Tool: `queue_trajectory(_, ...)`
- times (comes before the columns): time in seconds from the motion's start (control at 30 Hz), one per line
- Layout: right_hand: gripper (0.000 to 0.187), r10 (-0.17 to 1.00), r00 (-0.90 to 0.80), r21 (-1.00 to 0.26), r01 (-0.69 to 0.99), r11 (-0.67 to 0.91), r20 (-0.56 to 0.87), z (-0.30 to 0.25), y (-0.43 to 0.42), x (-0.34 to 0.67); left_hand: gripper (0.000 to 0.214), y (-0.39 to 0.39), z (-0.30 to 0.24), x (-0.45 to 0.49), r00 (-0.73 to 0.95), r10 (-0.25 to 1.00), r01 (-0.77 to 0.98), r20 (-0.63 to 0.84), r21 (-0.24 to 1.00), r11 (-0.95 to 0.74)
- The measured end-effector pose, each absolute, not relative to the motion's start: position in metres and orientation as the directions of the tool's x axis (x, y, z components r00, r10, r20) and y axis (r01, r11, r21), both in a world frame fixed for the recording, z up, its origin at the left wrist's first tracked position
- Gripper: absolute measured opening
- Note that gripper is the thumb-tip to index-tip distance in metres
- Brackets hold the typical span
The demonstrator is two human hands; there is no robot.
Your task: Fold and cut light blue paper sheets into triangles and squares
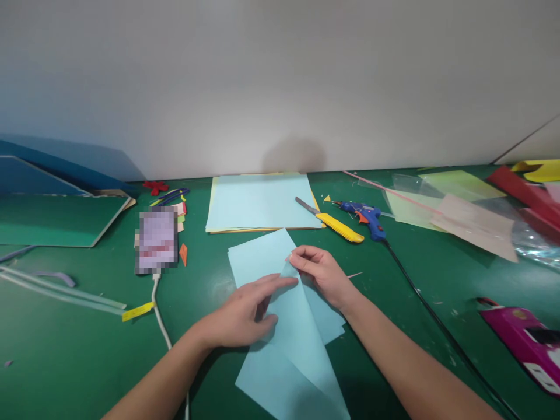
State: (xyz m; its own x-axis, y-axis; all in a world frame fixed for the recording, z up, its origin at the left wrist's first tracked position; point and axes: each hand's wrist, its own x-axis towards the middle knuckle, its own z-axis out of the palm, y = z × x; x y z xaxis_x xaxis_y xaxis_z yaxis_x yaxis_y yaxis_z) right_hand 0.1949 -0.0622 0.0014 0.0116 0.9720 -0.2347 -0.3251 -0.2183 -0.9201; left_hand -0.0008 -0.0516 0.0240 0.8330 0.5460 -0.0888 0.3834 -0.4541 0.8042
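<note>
Light blue paper [294,335] lies in front of me, partly folded over at a slant, with loose corners sticking out beyond the folded part. My right hand [321,271] pinches the paper's upper tip between thumb and fingers. Across the folded part rests my left hand [245,312], fingers stretched out and thumb apart, its index fingertip close to the right hand's pinch. Just beyond the paper is a flat stack of light blue sheets [254,201] with yellowish edges underneath. A yellow utility knife [340,227] lies with its blade over the stack's right corner.
Right of the knife is a blue glue gun [371,220] with a black cord. Farther right lie coloured sheets [475,224] and a magenta case [520,341]. On the left are a pixelated device [157,240] on a white cable, scissors [170,197] and a green board [56,219].
</note>
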Motion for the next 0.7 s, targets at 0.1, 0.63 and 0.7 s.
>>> queue_trajectory(0.1, 0.035, 0.967, 0.007, -0.913, -0.330, -0.240, -0.256, 0.0007, -0.0620, 0.1956, 0.065, -0.0519, 0.0233, -0.0010, 0.831, 0.550, 0.384, -0.084, 0.801, -0.458)
queue_trajectory(0.63, 0.033, 0.971, 0.022, -0.923, -0.318, -0.218, -0.237, 0.0007, -0.0605, 0.1956, 0.063, -0.0518, 0.0192, -0.0007, 0.832, 0.550, 0.378, -0.068, 0.795, -0.474)
queue_trajectory(0.7, 0.033, 0.971, 0.008, -0.925, -0.308, -0.224, -0.238, 0.0013, -0.0602, 0.1964, 0.062, -0.0519, 0.0180, -0.0009, 0.824, 0.562, 0.392, -0.065, 0.783, -0.483)
